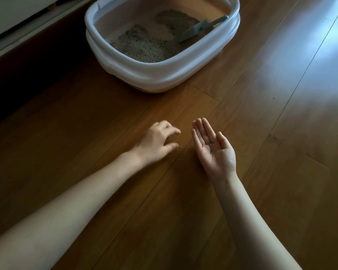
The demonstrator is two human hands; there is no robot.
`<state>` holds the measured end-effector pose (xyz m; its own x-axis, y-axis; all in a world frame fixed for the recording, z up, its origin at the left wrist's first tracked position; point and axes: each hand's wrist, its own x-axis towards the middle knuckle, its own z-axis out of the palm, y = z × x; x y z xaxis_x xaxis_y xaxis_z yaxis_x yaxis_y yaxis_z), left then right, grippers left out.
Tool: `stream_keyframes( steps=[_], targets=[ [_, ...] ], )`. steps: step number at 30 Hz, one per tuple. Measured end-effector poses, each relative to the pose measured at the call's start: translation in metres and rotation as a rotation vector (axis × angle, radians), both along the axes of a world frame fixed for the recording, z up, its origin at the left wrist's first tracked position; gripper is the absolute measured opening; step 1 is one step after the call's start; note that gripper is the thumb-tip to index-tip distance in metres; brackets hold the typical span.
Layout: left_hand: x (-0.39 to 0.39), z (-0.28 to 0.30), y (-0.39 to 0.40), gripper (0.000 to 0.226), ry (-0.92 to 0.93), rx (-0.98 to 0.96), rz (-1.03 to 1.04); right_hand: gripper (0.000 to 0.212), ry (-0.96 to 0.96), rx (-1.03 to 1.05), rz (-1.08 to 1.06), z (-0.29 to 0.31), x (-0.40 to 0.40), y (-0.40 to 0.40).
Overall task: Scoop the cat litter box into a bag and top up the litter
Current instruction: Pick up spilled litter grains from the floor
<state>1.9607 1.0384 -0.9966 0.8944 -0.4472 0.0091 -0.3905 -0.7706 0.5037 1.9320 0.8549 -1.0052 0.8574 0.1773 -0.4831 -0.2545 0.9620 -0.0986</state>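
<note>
Litter box [160,75] holds one scoop [201,30].

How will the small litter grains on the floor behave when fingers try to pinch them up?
The stray litter grains look tiny and rounded, so they will probably roll on the smooth wood floor. They seem light: a few rest loosely in the open right hand. The left hand likely manages only one or two per pinch.
</note>
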Motion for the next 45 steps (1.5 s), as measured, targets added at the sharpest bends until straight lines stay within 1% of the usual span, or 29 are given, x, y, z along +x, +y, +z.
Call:
stream_keyframes(
  steps=[2, 5, 8, 12, 15, 17, 19, 20, 21, 22, 23, 25, 26, 28, 29, 30, 31, 32, 35, 37, 38, 39, 41, 43, 44, 45],
  targets=[
    [-0.008, -0.01, 0.001, 0.044, -0.046, 0.101, -0.089, 0.05, -0.007, -0.002, -0.002, 0.0, -0.001, 0.0],
    [-0.014, -0.014, -0.002, 0.03, -0.17, 0.068, -0.169, 0.05, -0.008, -0.008, 0.005, 0.0, -0.001, 0.002],
    [-0.016, -0.017, -0.004, 0.017, -0.278, 0.095, -0.279, 0.05, -0.006, -0.004, 0.008, -0.001, -0.001, 0.002],
    [-0.019, -0.018, -0.006, 0.014, -0.357, 0.104, -0.321, 0.05, 0.001, -0.01, 0.003, -0.001, -0.001, 0.002],
    [-0.02, -0.019, -0.011, 0.015, -0.41, 0.205, -0.339, 0.05, -0.001, -0.016, -0.002, -0.001, -0.002, 0.002],
    [-0.02, -0.021, -0.014, 0.016, -0.413, 0.24, -0.335, 0.05, 0.006, -0.014, -0.003, -0.002, -0.003, 0.001],
    [-0.02, -0.019, -0.015, 0.015, -0.357, 0.277, -0.343, 0.05, 0.014, -0.03, -0.002, -0.001, -0.003, 0.001],
    [-0.02, -0.017, -0.016, 0.017, -0.299, 0.29, -0.332, 0.05, 0.023, -0.037, 0.0, -0.001, -0.002, 0.002],
    [-0.018, -0.015, -0.017, 0.019, -0.235, 0.278, -0.291, 0.049, 0.033, -0.052, 0.002, -0.001, -0.002, 0.002],
    [-0.016, -0.011, -0.018, 0.02, -0.176, 0.229, -0.221, 0.049, 0.046, -0.074, 0.01, -0.002, -0.002, 0.003],
    [-0.013, -0.007, -0.019, 0.018, -0.157, 0.143, -0.148, 0.049, 0.056, -0.1, 0.024, -0.002, -0.002, 0.005],
    [-0.008, 0.003, -0.025, 0.01, -0.212, -0.039, -0.084, 0.049, 0.087, -0.139, 0.07, -0.001, -0.002, 0.009],
    [-0.006, 0.01, -0.029, 0.014, -0.234, -0.095, -0.095, 0.05, 0.094, -0.159, 0.095, 0.003, -0.003, 0.012],
    [-0.002, 0.021, -0.035, 0.023, -0.233, -0.126, -0.164, 0.051, 0.086, -0.18, 0.114, 0.006, -0.002, 0.019],
    [0.001, 0.026, -0.036, 0.023, -0.235, -0.111, -0.181, 0.05, 0.089, -0.171, 0.112, 0.006, -0.001, 0.022],
    [0.004, 0.031, -0.036, 0.018, -0.228, -0.104, -0.173, 0.051, 0.084, -0.137, 0.119, 0.007, -0.001, 0.024],
    [0.007, 0.034, -0.034, 0.01, -0.225, -0.129, -0.146, 0.053, 0.071, -0.103, 0.122, 0.006, 0.0, 0.026],
    [0.009, 0.036, -0.03, 0.007, -0.218, -0.168, -0.101, 0.054, 0.054, -0.088, 0.126, 0.005, 0.002, 0.026],
    [0.01, 0.039, -0.009, 0.007, -0.212, -0.275, 0.108, 0.051, 0.068, -0.068, 0.102, 0.003, 0.004, 0.018],
    [0.005, 0.03, 0.007, 0.012, -0.182, -0.214, 0.231, 0.05, 0.067, -0.03, 0.054, 0.001, 0.003, 0.012],
    [0.001, 0.022, 0.014, 0.017, -0.124, -0.15, 0.25, 0.05, 0.058, -0.011, 0.036, 0.001, 0.002, 0.009],
    [-0.005, 0.013, 0.02, 0.023, -0.057, -0.086, 0.236, 0.05, 0.048, 0.005, 0.018, -0.001, 0.001, 0.006],
    [-0.02, -0.002, 0.027, 0.044, 0.044, 0.03, 0.157, 0.049, 0.046, 0.031, -0.008, -0.004, -0.001, 0.003],
    [-0.033, -0.009, 0.026, 0.066, 0.057, 0.133, 0.116, 0.048, 0.039, 0.031, -0.015, -0.002, -0.002, 0.003],
    [-0.038, -0.011, 0.024, 0.072, 0.039, 0.161, 0.119, 0.048, 0.039, 0.026, -0.017, 0.0, -0.002, 0.004],
    [-0.042, -0.013, 0.021, 0.073, 0.014, 0.164, 0.12, 0.048, 0.038, 0.026, -0.015, 0.001, -0.002, 0.005]
  ],
)
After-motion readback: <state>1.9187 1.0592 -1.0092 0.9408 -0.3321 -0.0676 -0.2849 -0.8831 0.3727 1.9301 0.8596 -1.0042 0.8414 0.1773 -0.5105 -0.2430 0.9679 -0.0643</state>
